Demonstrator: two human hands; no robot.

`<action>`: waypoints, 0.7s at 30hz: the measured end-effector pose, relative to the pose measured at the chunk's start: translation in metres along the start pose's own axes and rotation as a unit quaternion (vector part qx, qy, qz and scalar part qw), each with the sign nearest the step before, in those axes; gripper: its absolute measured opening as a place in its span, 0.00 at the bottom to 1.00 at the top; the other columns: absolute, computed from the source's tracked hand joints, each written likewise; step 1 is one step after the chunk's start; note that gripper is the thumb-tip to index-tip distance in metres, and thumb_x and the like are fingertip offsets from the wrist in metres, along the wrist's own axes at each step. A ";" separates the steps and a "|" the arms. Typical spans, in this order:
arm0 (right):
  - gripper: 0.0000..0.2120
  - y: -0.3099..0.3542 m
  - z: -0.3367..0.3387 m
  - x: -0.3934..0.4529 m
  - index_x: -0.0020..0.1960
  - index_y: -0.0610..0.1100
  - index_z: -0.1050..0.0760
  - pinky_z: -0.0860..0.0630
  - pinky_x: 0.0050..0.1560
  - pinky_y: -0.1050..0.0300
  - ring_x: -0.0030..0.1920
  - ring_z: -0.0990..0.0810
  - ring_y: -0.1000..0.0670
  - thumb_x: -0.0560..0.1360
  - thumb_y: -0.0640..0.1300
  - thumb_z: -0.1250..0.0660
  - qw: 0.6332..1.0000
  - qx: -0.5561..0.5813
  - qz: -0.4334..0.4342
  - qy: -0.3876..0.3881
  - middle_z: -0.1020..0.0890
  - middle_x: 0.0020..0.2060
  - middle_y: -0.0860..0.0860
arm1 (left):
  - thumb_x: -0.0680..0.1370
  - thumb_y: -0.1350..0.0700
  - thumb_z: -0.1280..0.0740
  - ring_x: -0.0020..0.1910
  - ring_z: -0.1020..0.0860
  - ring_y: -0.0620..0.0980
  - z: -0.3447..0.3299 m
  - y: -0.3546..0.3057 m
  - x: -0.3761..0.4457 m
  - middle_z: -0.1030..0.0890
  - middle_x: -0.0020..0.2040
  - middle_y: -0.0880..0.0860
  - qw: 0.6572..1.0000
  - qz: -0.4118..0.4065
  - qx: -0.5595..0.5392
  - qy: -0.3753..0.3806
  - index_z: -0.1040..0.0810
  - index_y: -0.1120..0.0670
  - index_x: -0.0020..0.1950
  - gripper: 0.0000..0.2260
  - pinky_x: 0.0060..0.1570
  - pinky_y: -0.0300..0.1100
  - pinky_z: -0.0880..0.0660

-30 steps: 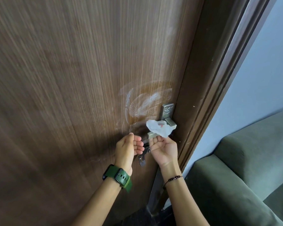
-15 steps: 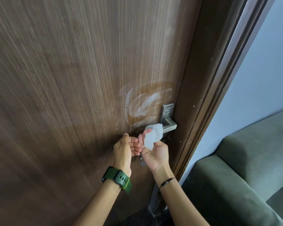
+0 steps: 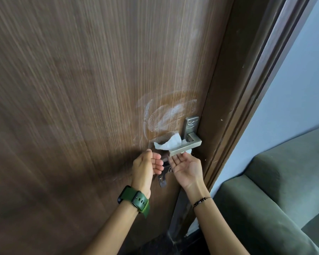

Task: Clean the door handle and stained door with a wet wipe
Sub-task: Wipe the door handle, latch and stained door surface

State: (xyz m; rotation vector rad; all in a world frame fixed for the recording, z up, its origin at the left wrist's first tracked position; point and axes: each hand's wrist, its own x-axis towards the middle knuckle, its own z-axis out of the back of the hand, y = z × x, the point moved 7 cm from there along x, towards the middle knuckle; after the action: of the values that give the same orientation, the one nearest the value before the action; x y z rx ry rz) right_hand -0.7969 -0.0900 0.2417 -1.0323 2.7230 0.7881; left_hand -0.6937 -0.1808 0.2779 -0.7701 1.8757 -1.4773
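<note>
A white crumpled wet wipe [image 3: 168,141] lies draped over the top of the brushed-metal lever door handle [image 3: 185,147], bunched toward the handle's free left end and touching the face of the dark brown wood-grain door [image 3: 81,89] behind it; neither hand has hold of it. The handle juts out from a narrow metal backplate [image 3: 191,126] set close to the door's right edge, beside the dark brown door frame [image 3: 247,89]. Just above and to the left of the handle, a whitish smeared stain [image 3: 164,115] of swirls and streaks marks the wood. The right hand [image 3: 185,168] is held palm up just beneath the handle, its fingers [image 3: 175,159] spread loosely open and gripping nothing, with the fingertips right under the lever's free end; whether they touch the metal cannot be told. The left hand [image 3: 145,166] is beside it to the left, near the door face, thumb up, fingers [image 3: 157,163] curled partway inward in a loose cup, empty as well. The left wrist carries a dark green strapped wristwatch [image 3: 134,200], and the right wrist a thin dark beaded bracelet [image 3: 201,201]. Below the hands, a small metal key [image 3: 162,181] hangs against the door. Past the frame on the right are a pale blue wall [image 3: 293,89] and a dark green upholstered sofa [image 3: 265,199].
</note>
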 end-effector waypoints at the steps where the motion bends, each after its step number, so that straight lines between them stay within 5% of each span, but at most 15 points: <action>1: 0.13 0.001 0.005 -0.001 0.41 0.37 0.24 0.19 0.43 0.52 0.38 0.18 0.46 0.77 0.35 0.46 1.000 0.005 -0.002 -0.013 0.19 0.37 0.43 | 0.80 0.55 0.45 0.28 0.24 0.49 -0.001 0.000 0.001 0.21 0.31 0.56 1.000 -0.003 0.002 0.003 0.22 0.59 0.37 0.17 0.29 0.39 0.27; 4: 0.09 0.006 0.014 -0.008 0.49 0.35 0.26 0.21 0.46 0.47 0.45 0.19 0.43 0.75 0.36 0.43 0.998 0.059 -0.001 -0.024 0.20 0.43 0.41 | 0.80 0.55 0.45 0.28 0.24 0.48 -0.005 0.000 0.004 0.20 0.31 0.55 1.000 -0.004 0.004 0.011 0.22 0.59 0.38 0.17 0.29 0.39 0.26; 7: 0.07 0.013 0.015 -0.009 0.52 0.35 0.27 0.17 0.39 0.50 0.41 0.15 0.43 0.77 0.35 0.41 0.997 0.073 -0.002 -0.020 0.16 0.40 0.40 | 0.81 0.55 0.45 0.28 0.24 0.48 -0.008 0.000 0.006 0.21 0.31 0.56 1.000 -0.004 0.003 0.016 0.22 0.59 0.38 0.18 0.28 0.39 0.27; 12: 0.08 0.012 -0.001 0.001 0.47 0.34 0.26 0.19 0.35 0.59 0.33 0.16 0.50 0.79 0.31 0.44 0.995 0.009 -0.010 -0.102 0.16 0.34 0.44 | 0.81 0.55 0.46 0.27 0.24 0.47 -0.015 0.002 0.007 0.21 0.31 0.56 1.000 0.002 -0.001 0.027 0.23 0.60 0.38 0.18 0.26 0.37 0.27; 15: 0.14 0.009 -0.006 0.004 0.39 0.36 0.29 0.21 0.33 0.62 0.25 0.20 0.52 0.77 0.27 0.49 0.984 0.119 0.004 -0.130 0.21 0.23 0.46 | 0.80 0.55 0.46 0.28 0.24 0.48 -0.017 0.004 0.005 0.21 0.31 0.56 0.999 0.003 0.003 0.034 0.22 0.60 0.38 0.18 0.27 0.37 0.27; 19: 0.16 0.002 -0.017 -0.009 0.56 0.33 0.25 0.27 0.61 0.54 0.54 0.21 0.44 0.72 0.30 0.46 0.969 0.245 0.016 -0.032 0.19 0.48 0.41 | 0.80 0.55 0.46 0.29 0.24 0.49 -0.013 0.006 0.002 0.21 0.32 0.56 0.999 0.002 0.008 0.036 0.22 0.59 0.38 0.17 0.29 0.39 0.27; 21: 0.16 -0.001 -0.020 -0.014 0.56 0.36 0.25 0.32 0.66 0.50 0.58 0.24 0.44 0.72 0.33 0.45 0.972 0.231 0.026 -0.036 0.20 0.51 0.42 | 0.80 0.56 0.45 0.29 0.24 0.49 -0.010 0.006 0.001 0.21 0.32 0.56 0.999 0.003 0.008 0.032 0.22 0.59 0.38 0.17 0.30 0.40 0.27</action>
State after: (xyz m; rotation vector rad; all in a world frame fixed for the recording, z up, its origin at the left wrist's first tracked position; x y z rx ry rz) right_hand -0.7839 -0.0926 0.2627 -0.8117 2.6846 0.1680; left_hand -0.7025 -0.1742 0.2739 -0.7171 1.9095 -1.5266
